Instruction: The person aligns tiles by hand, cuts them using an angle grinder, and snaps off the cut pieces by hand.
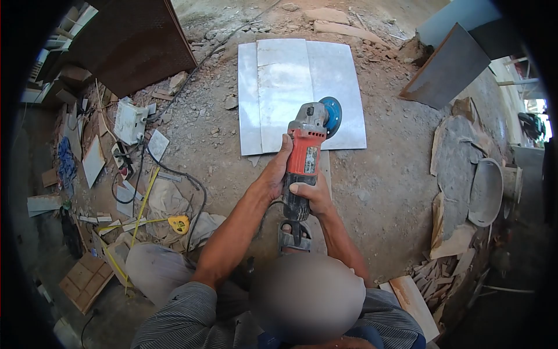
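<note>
An angle grinder (pixel 304 154) with a red and black body is held between my two hands, its blue disc (pixel 331 117) pointing up and to the right. My left hand (pixel 277 170) wraps the left side of the red body, thumb near the grey gear head. Lower down, my right hand (pixel 314 195) closes around the black rear part, its thumb across the top. Beyond the grinder, a large pale glossy tile (pixel 340 75) lies on the ground, with a narrower pale piece (pixel 285 64) on it. The disc appears over the tile's lower part; contact cannot be judged.
A yellow tape measure (pixel 179 224) lies left with its blade pulled out. Near it are a black cable (pixel 197 185) and a white box (pixel 130 121). Dark panels lean at upper left (pixel 128 46) and upper right (pixel 447 67). A basin (pixel 486 192) and broken tiles (pixel 436 276) stand right.
</note>
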A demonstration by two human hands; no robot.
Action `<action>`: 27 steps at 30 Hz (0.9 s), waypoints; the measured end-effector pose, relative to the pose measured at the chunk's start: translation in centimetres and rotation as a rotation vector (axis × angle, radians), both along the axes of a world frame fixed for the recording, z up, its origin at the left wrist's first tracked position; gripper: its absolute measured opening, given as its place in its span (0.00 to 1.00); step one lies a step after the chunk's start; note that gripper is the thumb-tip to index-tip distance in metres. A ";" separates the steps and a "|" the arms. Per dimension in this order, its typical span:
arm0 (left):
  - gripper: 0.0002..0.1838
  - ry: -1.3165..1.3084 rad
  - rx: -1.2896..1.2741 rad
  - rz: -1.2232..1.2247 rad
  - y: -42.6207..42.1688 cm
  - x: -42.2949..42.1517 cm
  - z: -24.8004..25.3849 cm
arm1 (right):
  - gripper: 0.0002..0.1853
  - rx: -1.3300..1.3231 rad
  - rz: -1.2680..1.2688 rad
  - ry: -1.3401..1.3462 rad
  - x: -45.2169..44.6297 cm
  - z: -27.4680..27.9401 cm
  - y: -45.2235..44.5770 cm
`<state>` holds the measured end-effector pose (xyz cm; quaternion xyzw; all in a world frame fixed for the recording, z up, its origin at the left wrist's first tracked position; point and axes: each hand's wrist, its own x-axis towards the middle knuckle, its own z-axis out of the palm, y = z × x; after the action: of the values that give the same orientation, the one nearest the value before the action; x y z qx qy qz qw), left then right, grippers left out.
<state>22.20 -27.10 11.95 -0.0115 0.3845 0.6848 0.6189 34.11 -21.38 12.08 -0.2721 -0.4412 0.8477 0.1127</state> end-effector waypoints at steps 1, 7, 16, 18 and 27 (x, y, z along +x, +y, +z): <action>0.42 0.018 -0.005 -0.007 -0.1 0.1 0.0 | 0.39 -0.001 -0.004 -0.005 0.0 0.0 -0.1; 0.43 0.054 0.007 0.000 -0.2 0.2 1.2 | 0.39 0.003 0.050 -0.024 0.1 1.0 0.3; 0.41 0.077 0.027 0.056 0.3 0.0 1.0 | 0.37 0.051 0.043 -0.074 -0.5 1.6 0.3; 0.40 0.058 0.011 0.044 -0.1 -0.2 0.8 | 0.36 0.049 0.025 -0.062 -0.4 1.4 -0.1; 0.49 -0.037 0.026 -0.147 5.7 -3.0 -2.3 | 0.29 0.146 -0.029 -0.109 -1.8 -0.7 5.8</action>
<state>19.18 -21.40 9.67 0.0123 0.3638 0.6421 0.6747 32.28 -15.56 11.39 -0.3154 -0.5031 0.7955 0.1204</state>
